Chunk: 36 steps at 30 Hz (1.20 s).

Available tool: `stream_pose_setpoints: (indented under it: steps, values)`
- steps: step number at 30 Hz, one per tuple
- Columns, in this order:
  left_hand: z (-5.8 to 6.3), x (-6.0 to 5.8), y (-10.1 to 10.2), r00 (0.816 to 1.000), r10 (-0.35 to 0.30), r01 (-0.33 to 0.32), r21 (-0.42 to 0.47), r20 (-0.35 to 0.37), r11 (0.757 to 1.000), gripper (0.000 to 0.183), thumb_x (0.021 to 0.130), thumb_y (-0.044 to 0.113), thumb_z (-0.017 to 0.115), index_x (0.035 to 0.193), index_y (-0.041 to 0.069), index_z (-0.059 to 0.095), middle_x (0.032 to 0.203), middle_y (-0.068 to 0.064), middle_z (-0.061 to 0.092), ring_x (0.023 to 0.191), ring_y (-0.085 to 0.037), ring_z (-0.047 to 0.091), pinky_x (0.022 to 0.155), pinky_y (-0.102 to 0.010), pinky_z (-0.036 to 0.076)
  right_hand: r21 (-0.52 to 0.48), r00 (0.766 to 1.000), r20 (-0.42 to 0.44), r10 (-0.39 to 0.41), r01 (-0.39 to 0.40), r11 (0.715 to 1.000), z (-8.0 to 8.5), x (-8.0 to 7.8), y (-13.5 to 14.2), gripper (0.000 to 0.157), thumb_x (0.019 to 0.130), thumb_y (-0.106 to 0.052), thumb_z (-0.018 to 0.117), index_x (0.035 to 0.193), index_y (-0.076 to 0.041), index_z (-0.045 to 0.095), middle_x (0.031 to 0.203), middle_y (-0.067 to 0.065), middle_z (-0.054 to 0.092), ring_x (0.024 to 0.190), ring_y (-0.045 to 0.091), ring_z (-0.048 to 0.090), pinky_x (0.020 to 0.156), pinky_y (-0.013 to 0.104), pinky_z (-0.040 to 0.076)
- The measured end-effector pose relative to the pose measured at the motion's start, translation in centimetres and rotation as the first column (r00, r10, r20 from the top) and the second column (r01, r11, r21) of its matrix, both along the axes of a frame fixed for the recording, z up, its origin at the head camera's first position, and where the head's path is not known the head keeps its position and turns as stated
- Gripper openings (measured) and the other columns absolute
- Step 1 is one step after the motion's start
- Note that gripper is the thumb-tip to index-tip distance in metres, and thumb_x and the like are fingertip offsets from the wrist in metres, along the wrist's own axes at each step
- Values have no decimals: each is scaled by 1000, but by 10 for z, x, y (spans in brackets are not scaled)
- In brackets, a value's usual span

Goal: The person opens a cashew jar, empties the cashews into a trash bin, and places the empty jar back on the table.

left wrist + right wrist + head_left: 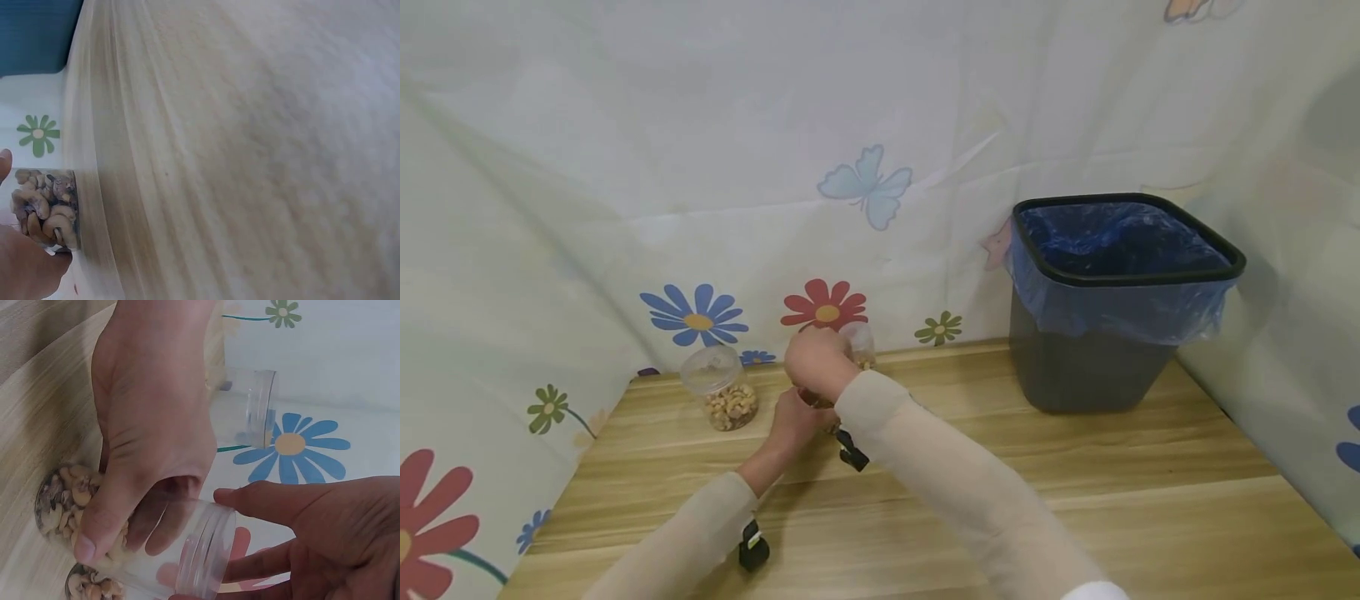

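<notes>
In the right wrist view a clear plastic jar (150,550) lies sideways in the picture, with cashews and other nuts (69,494) at its bottom. My left hand (150,419) grips this jar round its body, thumb on the near side. At the jar's clear ridged top (209,556), my right hand (331,537) holds on with thumb and fingers at opposite sides. I cannot tell whether that top is a separate lid. From the head view, the right hand (820,358) is above the left hand (793,421), and together they mostly hide the jar.
A second nut jar (730,404) stands to the left of the hands, a third (863,358) just behind them by the flowered backdrop. On the right is a dark bin (1075,367) with a blue liner. Wood-patterned table (1150,500) extends in front.
</notes>
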State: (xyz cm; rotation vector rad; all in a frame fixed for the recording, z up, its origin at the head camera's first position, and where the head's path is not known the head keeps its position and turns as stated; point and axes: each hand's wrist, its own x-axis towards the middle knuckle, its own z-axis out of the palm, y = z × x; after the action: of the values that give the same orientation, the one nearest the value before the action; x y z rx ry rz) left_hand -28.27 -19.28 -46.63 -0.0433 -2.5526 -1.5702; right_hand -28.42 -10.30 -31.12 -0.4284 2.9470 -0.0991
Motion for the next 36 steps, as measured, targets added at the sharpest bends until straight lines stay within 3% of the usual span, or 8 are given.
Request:
stream_pose_setpoints:
  steps: [5, 10, 13, 19, 26, 29, 31, 36]
  values:
    - [2, -1, -2, 1000, -3, 3, -21, -1, 1000, 41, 72, 11, 90, 106, 0, 71, 103, -11, 75, 93, -19, 68, 78, -28, 53, 19, 997, -24, 75, -74, 997, 3, 5, 5, 8, 94, -23, 73, 94, -15, 73, 86, -1, 65, 72, 15, 59, 62, 40, 56]
    - [3, -2, -3, 999, -44, 43, -52, -7, 998, 40, 73, 14, 91, 106, 2, 72, 103, -9, 75, 91, -16, 68, 78, -29, 54, -23, 999, -30, 46, -46, 999, 1, 7, 6, 12, 100, -21, 64, 93, -14, 71, 89, -1, 67, 67, 14, 55, 61, 39, 55]
    - [6, -4, -6, 998, -64, 64, -76, 1, 995, 39, 74, 18, 91, 105, 4, 73, 103, -8, 76, 94, -16, 68, 80, -31, 54, -25, 995, -49, 91, -92, 995, 0, 6, 8, 8, 97, -16, 66, 91, -13, 70, 88, -1, 65, 66, 13, 52, 58, 38, 51]
    - [8, -6, -10, 992, -100, 104, -48, 71, 993, 53, 65, 36, 98, 102, 7, 73, 96, -2, 74, 86, -15, 63, 74, -30, 53, -5, 957, -54, 287, -287, 958, 1, 3, 22, 7, 90, -6, 70, 91, -10, 65, 81, -1, 57, 70, 13, 45, 58, 28, 39]
    - [1, -2, -12, 987, -133, 129, 43, 94, 991, 50, 68, 27, 97, 103, 5, 70, 96, -5, 70, 85, -16, 58, 72, -29, 51, -44, 920, 50, 388, -386, 921, -3, -6, 32, 16, 90, -2, 67, 81, -11, 57, 66, -2, 32, 57, 11, 29, 51, 25, 28]
    - [0, -1, -13, 986, -135, 133, 29, 96, 991, 49, 70, 26, 96, 105, 4, 71, 99, -6, 71, 88, -17, 61, 74, -29, 52, -48, 903, 81, 421, -418, 907, -5, -10, 34, 15, 91, -2, 65, 81, -12, 67, 64, -4, 37, 56, 10, 31, 50, 24, 29]
    - [0, -1, -12, 986, -134, 134, 11, 97, 991, 50, 70, 28, 96, 106, 3, 71, 99, -6, 72, 89, -17, 62, 74, -30, 53, -46, 894, 85, 440, -438, 898, -4, -12, 35, 12, 92, -5, 68, 89, -13, 75, 68, -5, 48, 57, 10, 38, 51, 23, 34]
    - [2, -2, -12, 988, -128, 129, -5, 90, 992, 49, 70, 29, 96, 104, 5, 71, 99, -6, 73, 90, -18, 64, 74, -29, 54, -35, 880, 76, 468, -467, 884, -1, -14, 37, 26, 89, -9, 77, 114, -14, 78, 98, -1, 72, 71, 11, 52, 57, 22, 43]
